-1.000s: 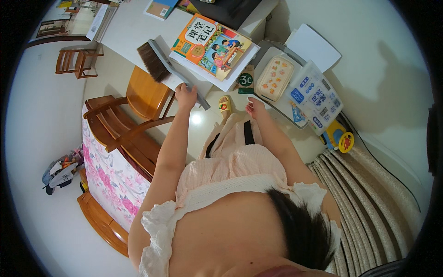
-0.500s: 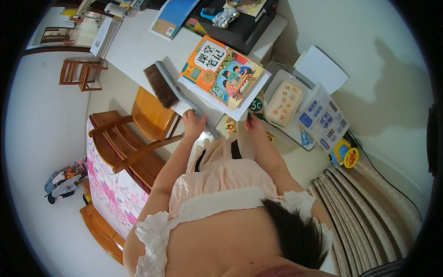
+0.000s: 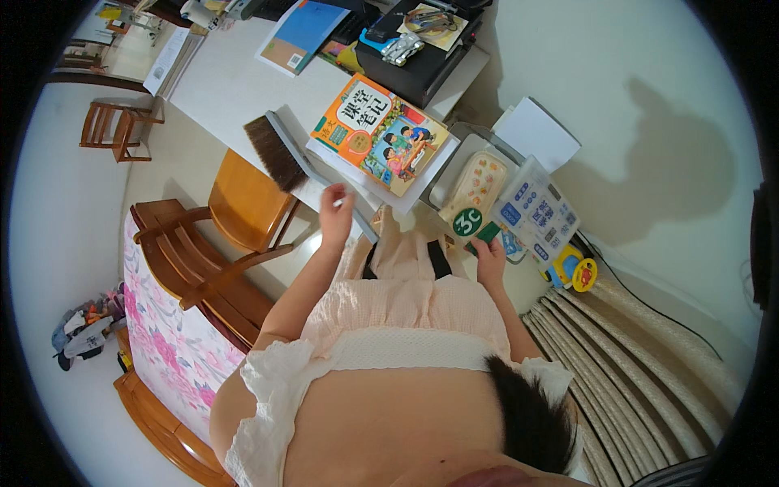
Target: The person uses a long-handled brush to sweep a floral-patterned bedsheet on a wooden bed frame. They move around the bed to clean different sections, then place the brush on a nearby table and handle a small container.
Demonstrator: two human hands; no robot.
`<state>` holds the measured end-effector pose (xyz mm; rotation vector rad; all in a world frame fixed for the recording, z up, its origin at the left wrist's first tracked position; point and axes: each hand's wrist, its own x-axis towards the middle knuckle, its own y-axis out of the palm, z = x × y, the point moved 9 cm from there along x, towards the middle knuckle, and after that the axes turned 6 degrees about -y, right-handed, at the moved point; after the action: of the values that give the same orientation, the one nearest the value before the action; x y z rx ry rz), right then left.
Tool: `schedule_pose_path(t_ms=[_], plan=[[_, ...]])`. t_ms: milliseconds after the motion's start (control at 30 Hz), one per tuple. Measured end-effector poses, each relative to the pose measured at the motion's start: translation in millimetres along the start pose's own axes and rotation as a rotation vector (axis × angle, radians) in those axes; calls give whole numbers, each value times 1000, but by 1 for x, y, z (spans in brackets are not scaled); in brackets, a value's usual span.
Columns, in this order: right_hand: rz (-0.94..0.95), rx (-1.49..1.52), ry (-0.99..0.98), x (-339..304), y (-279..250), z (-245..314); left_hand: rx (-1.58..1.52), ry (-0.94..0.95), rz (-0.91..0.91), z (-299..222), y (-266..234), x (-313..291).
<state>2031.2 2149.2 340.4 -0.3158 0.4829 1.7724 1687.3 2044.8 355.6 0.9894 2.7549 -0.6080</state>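
My left hand (image 3: 334, 217) is raised over the near edge of the white desk, beside the grey handle of a brown-bristled brush (image 3: 280, 150). Its fingers are loosely bent, with a gap at the thumb, and I see nothing held in it. My right hand (image 3: 490, 261) is closed on the edge of a dark green card-like piece (image 3: 484, 235), beside a round green label (image 3: 467, 221). Whether the piece and the label are one package I cannot tell. An orange-covered book (image 3: 377, 134) lies on white papers between the brush and a grey bin.
The bin (image 3: 454, 138) holds a cream patterned case (image 3: 479, 183) and a white printed package (image 3: 537, 209). A black box (image 3: 418, 61) carries small items at the back. A wooden chair (image 3: 247, 203) stands at left, a yellow-blue toy (image 3: 572, 269) and curtain (image 3: 617, 357) at right.
My left hand has lifted off the brush handle. My right hand has moved right and nearer with the green piece, away from the papers' corner. The view has shifted slightly.
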Motion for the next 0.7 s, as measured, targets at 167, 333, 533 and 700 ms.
schedule_pose_path(t_ms=[167,333,533,700], plan=[[302,237,10,-7,71,63,-721,-630,730,-44,104,-62],[369,117,106,11,114,57,-691,-582,554,-59,86,-38],[377,-22,109,27,124,38,-464,-573,525,-51,63,-12],[275,163,109,38,137,36,-745,-591,507,-56,68,-19]])
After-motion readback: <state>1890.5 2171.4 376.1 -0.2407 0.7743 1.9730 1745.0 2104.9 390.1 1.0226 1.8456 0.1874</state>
